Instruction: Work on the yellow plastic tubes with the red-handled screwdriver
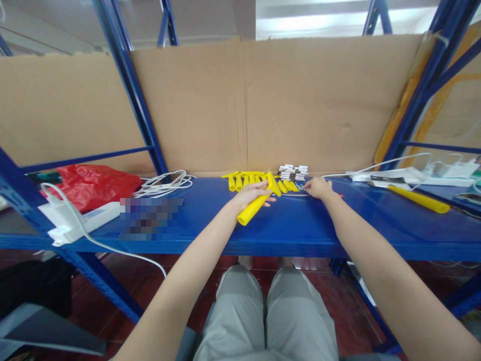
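My left hand (pixel 255 194) is closed around a yellow plastic handle (pixel 252 209), a tube with a wider, slanted head at its far end. The tube's lower end points toward me. At a small heap of shiny metal bits (pixel 300 187), my right hand (pixel 317 187) has its fingertips drawn together; whatever they pinch is too small to make out. Between the hands lie several flat yellow pieces (pixel 287 186). Behind my left hand, more yellow handles (pixel 239 181) stand in a row. A stack of small white and dark pieces (pixel 293 173) sits against the cardboard.
The blue shelf (pixel 210 220) is backed by a cardboard sheet (pixel 300 100). To the left are a red plastic bag (pixel 97 185), a coiled white cable (pixel 169 183) and a white power strip (pixel 90 218). On the right lies a yellow-handled tool (pixel 419 199) near more cables.
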The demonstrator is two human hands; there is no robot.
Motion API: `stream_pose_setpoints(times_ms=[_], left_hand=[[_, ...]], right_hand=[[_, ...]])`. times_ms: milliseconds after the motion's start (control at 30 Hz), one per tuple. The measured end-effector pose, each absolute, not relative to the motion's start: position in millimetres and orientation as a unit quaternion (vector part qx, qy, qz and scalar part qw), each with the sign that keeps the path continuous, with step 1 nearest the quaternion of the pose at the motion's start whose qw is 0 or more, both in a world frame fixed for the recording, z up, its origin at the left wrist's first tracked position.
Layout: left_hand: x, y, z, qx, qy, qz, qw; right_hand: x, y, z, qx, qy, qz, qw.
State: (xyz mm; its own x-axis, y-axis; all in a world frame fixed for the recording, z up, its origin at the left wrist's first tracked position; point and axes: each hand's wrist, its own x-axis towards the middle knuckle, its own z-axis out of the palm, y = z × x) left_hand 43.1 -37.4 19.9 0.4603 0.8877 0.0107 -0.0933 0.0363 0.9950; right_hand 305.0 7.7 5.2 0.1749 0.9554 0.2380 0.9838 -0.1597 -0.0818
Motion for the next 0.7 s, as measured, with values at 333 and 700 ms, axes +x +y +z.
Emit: stream_pose_setpoints(times_ms=[333,700], left_hand=[[42.8,-43.9,19.7,0.611,0.372,0.334,0.613],[43.2,-44.1,19.3,0.627,0.368,0.326,0.605]], right_hand=[[305.6,10.0,3.5,-0.757,-0.641,-0.059,0.111],[301.2,10.0,3.3,-0.762,-0.641,-0.030,0.081]])
